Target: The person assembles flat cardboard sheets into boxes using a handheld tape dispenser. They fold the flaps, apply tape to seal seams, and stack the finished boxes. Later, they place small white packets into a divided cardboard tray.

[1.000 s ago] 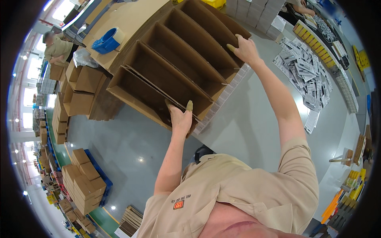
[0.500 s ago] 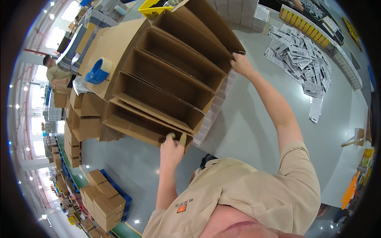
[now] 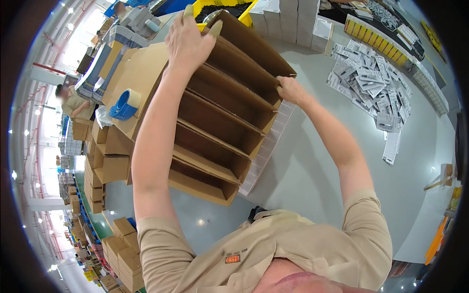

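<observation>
Several long, narrow, open cardboard boxes [image 3: 220,124] stand side by side in a slanting row, their insides showing bare brown board. My left hand [image 3: 190,44] reaches over the row's far left corner, fingers and thumb spread, the thumb by the farthest box's edge. Pale yellowish covers sit on its fingertips. At the right end of the row, my right hand [image 3: 292,91] has its fingers closed on a box edge near the far corner. A layer of white packages [image 3: 266,151] shows beneath the boxes' right side.
A blue tape dispenser [image 3: 123,108] rests on cardboard to the left. Behind the boxes stands a yellow bin [image 3: 250,20] with black contents. Flat packaged items [image 3: 376,85] lie heaped on the grey table [image 3: 317,166]. Stacked cartons [image 3: 119,254] stand lower left; a co-worker [image 3: 78,102] is beyond.
My left hand has left the nearest box and swung up to the row's far left corner. My right hand has slid slightly nearer along the right end. The boxes have shifted slightly.
</observation>
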Available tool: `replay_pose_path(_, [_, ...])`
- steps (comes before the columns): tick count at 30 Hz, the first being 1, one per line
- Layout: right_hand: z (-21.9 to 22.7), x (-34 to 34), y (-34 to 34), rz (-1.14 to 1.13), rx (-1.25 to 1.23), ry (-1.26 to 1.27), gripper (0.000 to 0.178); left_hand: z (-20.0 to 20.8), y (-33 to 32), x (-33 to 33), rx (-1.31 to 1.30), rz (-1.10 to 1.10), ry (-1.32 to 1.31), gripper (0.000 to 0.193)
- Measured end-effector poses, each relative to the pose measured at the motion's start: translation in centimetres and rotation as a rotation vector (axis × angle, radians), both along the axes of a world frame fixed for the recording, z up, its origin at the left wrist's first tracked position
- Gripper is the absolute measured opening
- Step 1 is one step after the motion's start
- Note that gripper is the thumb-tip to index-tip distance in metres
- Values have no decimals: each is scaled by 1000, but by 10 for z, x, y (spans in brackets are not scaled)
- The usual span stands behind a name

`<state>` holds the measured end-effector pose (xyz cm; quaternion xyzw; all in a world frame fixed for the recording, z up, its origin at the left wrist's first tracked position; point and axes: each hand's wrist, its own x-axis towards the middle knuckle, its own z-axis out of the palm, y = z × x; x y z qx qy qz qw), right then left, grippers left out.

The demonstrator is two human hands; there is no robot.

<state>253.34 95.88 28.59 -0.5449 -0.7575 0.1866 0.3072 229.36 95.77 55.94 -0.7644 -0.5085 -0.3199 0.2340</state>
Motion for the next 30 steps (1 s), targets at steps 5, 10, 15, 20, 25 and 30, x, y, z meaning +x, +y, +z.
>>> replay_pose_path(5, [3, 12, 19, 65, -76, 26, 19, -12, 123, 13, -476, 182, -17, 83])
replay_pose_path(10, [-4, 44, 13, -82, 369, 240, 31, -38, 153, -15, -531, 196, 36, 49])
replay_pose_path(15, [-50, 155, 37, -478, 262, 171, 30, -38, 154, -15, -475, 141, 17, 45])
replay_pose_path(20, [-121, 261, 69, -774, -71, -299, 34, -42, 152, -9, -565, 146, -45, 46])
replay_pose_path(25, [-153, 228, 20, -584, -84, -282, 26, -54, 159, -19, -553, 140, -26, 49])
replay_pose_path(30, [-75, 180, -31, -793, 252, 268, 23, -57, 161, -28, -549, 206, 0, 55])
